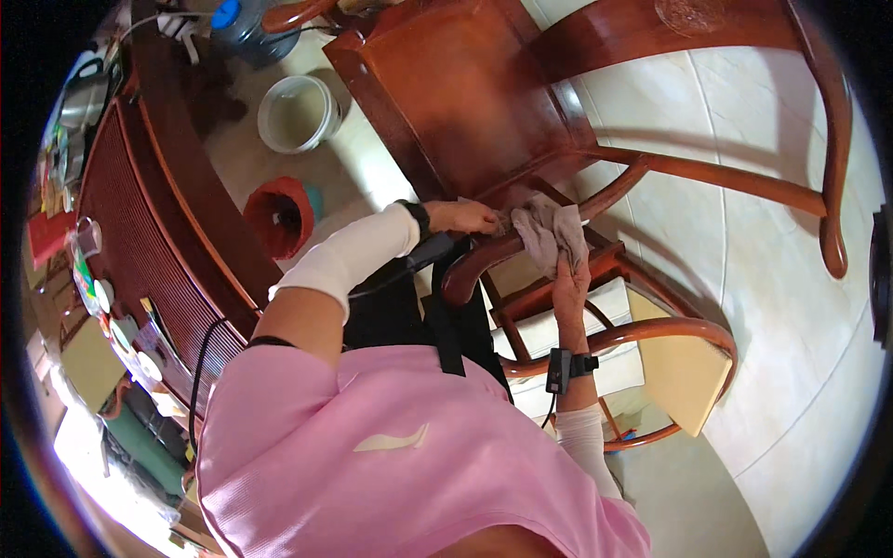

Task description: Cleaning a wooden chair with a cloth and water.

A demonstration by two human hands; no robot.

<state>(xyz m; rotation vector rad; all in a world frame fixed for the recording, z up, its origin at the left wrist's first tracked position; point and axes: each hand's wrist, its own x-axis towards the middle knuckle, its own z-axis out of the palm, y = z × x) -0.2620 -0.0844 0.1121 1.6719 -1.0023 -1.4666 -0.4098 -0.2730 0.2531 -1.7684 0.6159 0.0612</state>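
A crumpled grey cloth (548,230) is draped over the curved wooden armrest (474,268) of a reddish-brown wooden armchair (446,91). My right hand (572,282) grips the cloth's near end, just right of the armrest. On the armrest's other side, my left hand (466,217) has its fingertips pinched on what looks like a thin edge of the same cloth. That edge is blurred, and the armrest hides how the cloth passes beneath it. The chair's broad seat lies beyond both hands.
To the left runs a dark wooden table with a ribbed top (150,251), bearing cups and packets. On the floor stand a white bucket (262,124), a red bin (259,199) and a blue-capped water jug (254,35). Another wooden chair (670,326) is at right, beside a beige panel (680,363).
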